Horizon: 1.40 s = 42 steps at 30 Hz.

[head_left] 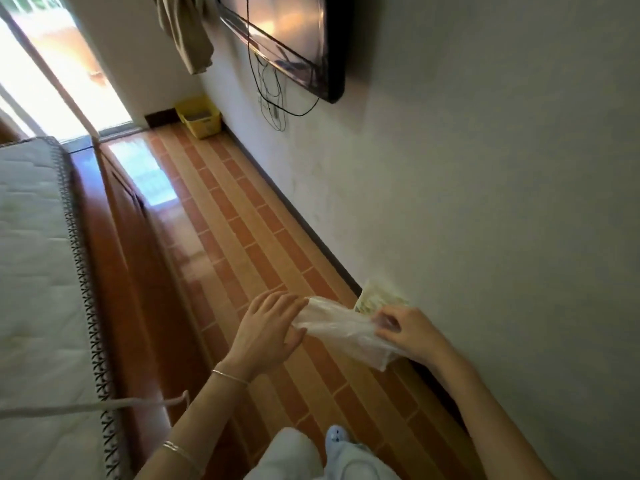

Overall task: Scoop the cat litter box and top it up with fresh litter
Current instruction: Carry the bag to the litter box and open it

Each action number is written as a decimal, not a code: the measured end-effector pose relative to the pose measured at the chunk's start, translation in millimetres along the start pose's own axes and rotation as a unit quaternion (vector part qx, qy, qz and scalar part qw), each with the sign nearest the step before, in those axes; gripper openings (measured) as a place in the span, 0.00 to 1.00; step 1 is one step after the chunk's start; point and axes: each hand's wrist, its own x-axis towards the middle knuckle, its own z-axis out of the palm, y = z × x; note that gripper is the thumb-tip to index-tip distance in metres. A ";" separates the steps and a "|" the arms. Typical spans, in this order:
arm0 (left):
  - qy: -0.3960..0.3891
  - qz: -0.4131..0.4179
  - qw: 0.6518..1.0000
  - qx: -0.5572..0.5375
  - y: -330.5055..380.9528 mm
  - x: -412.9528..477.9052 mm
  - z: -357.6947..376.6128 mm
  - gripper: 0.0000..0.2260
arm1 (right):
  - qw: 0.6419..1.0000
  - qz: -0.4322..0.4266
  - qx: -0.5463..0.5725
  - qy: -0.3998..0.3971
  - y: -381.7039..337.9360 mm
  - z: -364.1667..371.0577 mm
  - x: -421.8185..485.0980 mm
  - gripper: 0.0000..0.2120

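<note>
While the yellow box is sitting far off at 11 o'clock, both hands, left and right, are pinching a thin plastic bag above the floor.

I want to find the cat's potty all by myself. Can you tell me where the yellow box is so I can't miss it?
Find the black TV on the wall, with cables dangling below. Follow that wall down to the floor, at the far corner beside the bright doorway. The yellow litter box sits there, the only yellow thing on the floor, grey inside.
</note>
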 end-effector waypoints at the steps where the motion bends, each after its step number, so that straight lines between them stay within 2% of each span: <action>1: 0.000 -0.009 1.000 -0.004 -4.4 0.0 0.0 0.21 | 1.000 -0.006 0.007 -0.008 -2.5 -1.1 9.9 0.07; 4: -0.003 -0.050 0.999 0.005 -20.2 0.3 -0.1 0.22 | 0.998 -0.029 0.037 -0.029 -12.4 1.6 40.1 0.07; 9: -0.019 -0.102 0.995 0.000 -66.9 5.0 7.2 0.21 | 0.994 -0.060 -0.002 -0.086 -39.2 14.4 103.1 0.07; 17: -0.004 -0.160 0.987 0.021 -185.6 30.1 -13.2 0.22 | 0.991 -0.096 -0.008 -0.091 -117.7 17.8 221.2 0.09; 27: 0.058 -0.170 0.983 0.041 -338.9 88.2 -69.5 0.21 | 0.987 -0.144 0.009 -0.063 -228.6 22.8 356.1 0.09; 35: 0.023 -0.204 0.979 0.015 -414.5 117.7 -47.1 0.22 | 0.980 -0.165 -0.020 -0.113 -258.9 36.6 448.6 0.09; 42: 0.027 -0.213 0.976 0.034 -502.5 196.3 -56.2 0.22 | 0.975 -0.175 -0.030 -0.130 -294.5 17.0 566.5 0.10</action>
